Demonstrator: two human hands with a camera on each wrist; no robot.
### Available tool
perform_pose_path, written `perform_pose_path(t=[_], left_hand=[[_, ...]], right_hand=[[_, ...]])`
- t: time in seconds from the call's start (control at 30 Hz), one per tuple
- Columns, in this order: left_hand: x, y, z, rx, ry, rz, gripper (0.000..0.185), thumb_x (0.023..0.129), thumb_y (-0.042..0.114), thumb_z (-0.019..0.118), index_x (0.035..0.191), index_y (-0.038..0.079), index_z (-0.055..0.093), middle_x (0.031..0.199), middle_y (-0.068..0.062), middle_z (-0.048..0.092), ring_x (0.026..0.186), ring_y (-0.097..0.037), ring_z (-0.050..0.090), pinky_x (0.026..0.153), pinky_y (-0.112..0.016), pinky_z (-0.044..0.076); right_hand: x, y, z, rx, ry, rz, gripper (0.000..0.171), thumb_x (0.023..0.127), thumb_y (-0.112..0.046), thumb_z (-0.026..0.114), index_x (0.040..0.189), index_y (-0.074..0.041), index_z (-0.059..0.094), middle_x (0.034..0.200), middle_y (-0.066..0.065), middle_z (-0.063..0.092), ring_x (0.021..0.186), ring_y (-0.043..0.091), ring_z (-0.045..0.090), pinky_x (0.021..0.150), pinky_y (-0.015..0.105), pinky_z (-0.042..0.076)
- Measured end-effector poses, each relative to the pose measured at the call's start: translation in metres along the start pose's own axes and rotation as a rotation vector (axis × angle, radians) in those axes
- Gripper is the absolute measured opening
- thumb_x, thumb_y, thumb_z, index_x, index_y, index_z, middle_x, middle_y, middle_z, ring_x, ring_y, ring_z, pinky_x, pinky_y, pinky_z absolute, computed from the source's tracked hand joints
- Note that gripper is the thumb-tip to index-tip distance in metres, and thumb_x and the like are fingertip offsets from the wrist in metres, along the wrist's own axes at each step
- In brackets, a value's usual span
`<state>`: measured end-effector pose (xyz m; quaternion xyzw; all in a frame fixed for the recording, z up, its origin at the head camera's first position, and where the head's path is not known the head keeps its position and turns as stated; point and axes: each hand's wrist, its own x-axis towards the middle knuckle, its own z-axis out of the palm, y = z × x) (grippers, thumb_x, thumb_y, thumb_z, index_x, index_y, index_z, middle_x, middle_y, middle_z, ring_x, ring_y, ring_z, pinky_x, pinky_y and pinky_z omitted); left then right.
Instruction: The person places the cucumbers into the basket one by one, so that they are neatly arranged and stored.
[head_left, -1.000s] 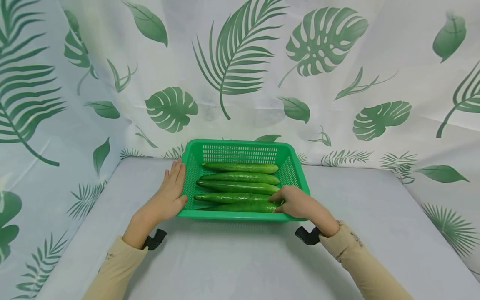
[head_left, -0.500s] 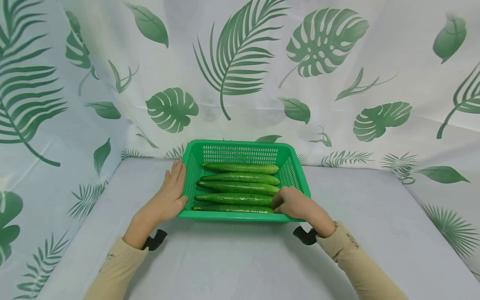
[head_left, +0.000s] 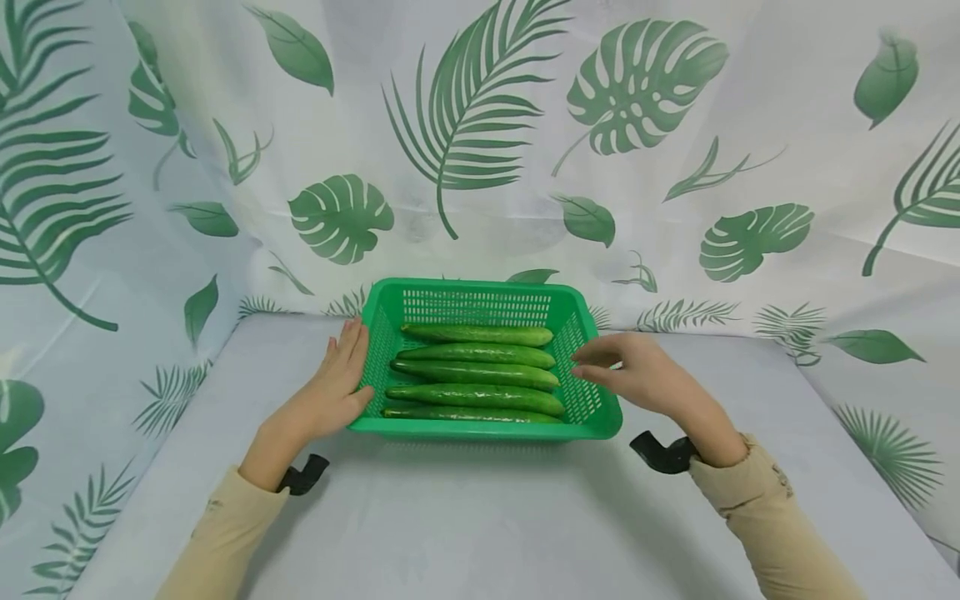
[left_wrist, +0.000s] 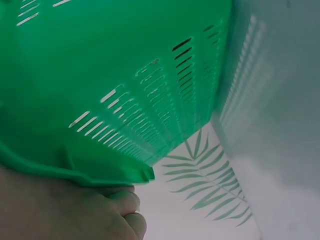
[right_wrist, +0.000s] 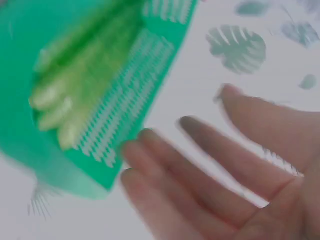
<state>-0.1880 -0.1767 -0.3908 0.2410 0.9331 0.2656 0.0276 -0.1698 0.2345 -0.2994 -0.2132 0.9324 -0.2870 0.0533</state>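
Note:
A green plastic basket (head_left: 487, 433) stands on the grey table and holds several cucumbers (head_left: 474, 375) lying side by side. My left hand (head_left: 333, 383) rests flat against the basket's left wall, fingers straight; the left wrist view shows that wall (left_wrist: 100, 75) close up with the hand (left_wrist: 65, 210) under the rim. My right hand (head_left: 626, 371) hovers above the basket's right rim, fingers relaxed and spread, holding nothing. In the right wrist view its fingers (right_wrist: 210, 165) are blurred beside the basket (right_wrist: 125, 120).
A white cloth printed with green leaves (head_left: 480, 133) hangs behind and along both sides of the table (head_left: 480, 517). Black wrist mounts (head_left: 663, 454) sit by both sleeves.
My right hand let go of the nearest cucumber, lifted out of the basket and moved right over the rim. The cucumber now lies in the basket. The left hand stayed put.

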Motion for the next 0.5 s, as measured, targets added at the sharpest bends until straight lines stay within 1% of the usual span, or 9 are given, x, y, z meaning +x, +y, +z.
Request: perform_pose_path(t=[0.1,0.2,0.33,0.43,0.5], left_hand=[[0.0,0.0,-0.003,-0.009,-0.019,0.001,0.076,0.1,0.012,0.044,0.152,-0.012,-0.004,0.161,-0.023,-0.017,0.148,-0.034,-0.018,0.118,-0.056,-0.006],[-0.001,0.0,-0.008,-0.025,-0.044,-0.001,0.073,0.104,0.02,0.041,0.153,-0.012,-0.004,0.161,-0.024,-0.016,0.148,-0.036,-0.018,0.118,-0.056,-0.006],[-0.001,-0.003,-0.012,-0.037,-0.072,0.0,0.071,0.108,0.03,0.034,0.153,-0.011,-0.002,0.161,-0.025,-0.014,0.148,-0.037,-0.016,0.118,-0.056,-0.006],[0.0,-0.005,-0.015,-0.013,-0.085,-0.002,0.071,0.109,0.034,0.03,0.153,-0.011,-0.001,0.162,-0.026,-0.011,0.149,-0.037,-0.015,0.118,-0.056,-0.005],[0.001,-0.006,-0.018,0.017,-0.079,-0.004,0.071,0.109,0.036,0.029,0.154,-0.011,-0.001,0.162,-0.026,-0.01,0.149,-0.037,-0.015,0.118,-0.056,-0.004]], right_hand=[[-0.008,0.002,-0.018,-0.001,0.143,-0.013,0.029,0.098,-0.021,0.064,0.117,-0.001,0.071,0.112,0.014,0.071,0.102,0.031,0.068,0.084,0.046,0.057],[-0.014,0.005,-0.03,-0.015,0.312,-0.04,0.03,0.098,-0.019,0.063,0.121,-0.002,0.069,0.116,0.017,0.069,0.105,0.038,0.066,0.087,0.052,0.054],[-0.017,0.015,-0.041,-0.097,0.539,-0.136,0.036,0.094,-0.011,0.067,0.129,-0.002,0.064,0.126,0.019,0.064,0.117,0.041,0.059,0.096,0.06,0.046],[-0.017,0.026,-0.045,-0.174,0.652,-0.204,0.046,0.091,-0.005,0.068,0.136,-0.002,0.059,0.138,0.02,0.056,0.129,0.041,0.049,0.103,0.061,0.039],[-0.017,0.033,-0.045,-0.237,0.684,-0.221,0.051,0.091,-0.005,0.067,0.141,-0.001,0.054,0.146,0.021,0.048,0.135,0.041,0.042,0.106,0.061,0.035]])
